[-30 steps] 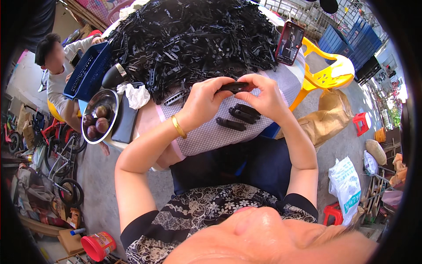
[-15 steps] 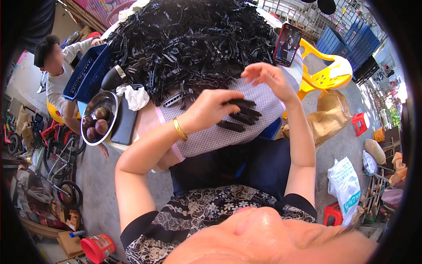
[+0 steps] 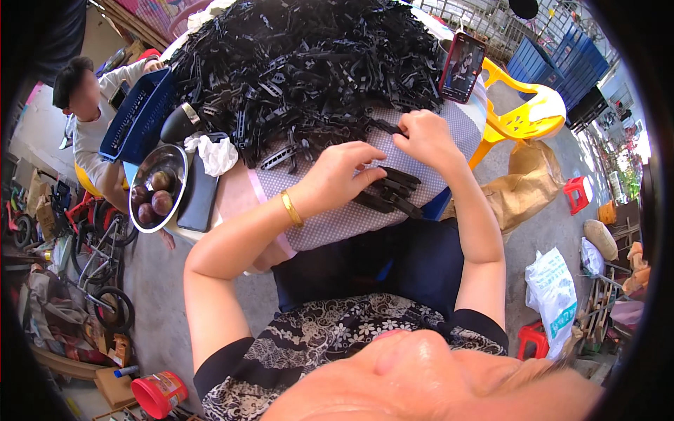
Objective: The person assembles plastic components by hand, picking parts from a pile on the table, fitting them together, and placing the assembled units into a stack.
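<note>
A large heap of narrow black plastic parts [image 3: 302, 63] covers most of the table. My left hand [image 3: 340, 175], with a gold bangle at the wrist, is closed on a small bundle of black plastic strips [image 3: 394, 188] near the table's front edge. Farther right, my right hand [image 3: 428, 137] is pinched on the end of a single black plastic strip [image 3: 382, 126] at the heap's near edge. Under both hands lies a pale dotted cloth [image 3: 323, 228].
On the left stand a metal bowl [image 3: 142, 226] of round dark fruit, a dark phone-like slab [image 3: 199, 200], crumpled tissue [image 3: 219, 156] and a blue basket [image 3: 130, 133]. A person [image 3: 84, 105] sits beyond. A lit phone [image 3: 461, 67] and yellow chair [image 3: 526, 112] are at right.
My right hand has gone from open above the cloth to pinching a strip at the heap's edge. The bundle in my left hand has turned and sits slightly farther right.
</note>
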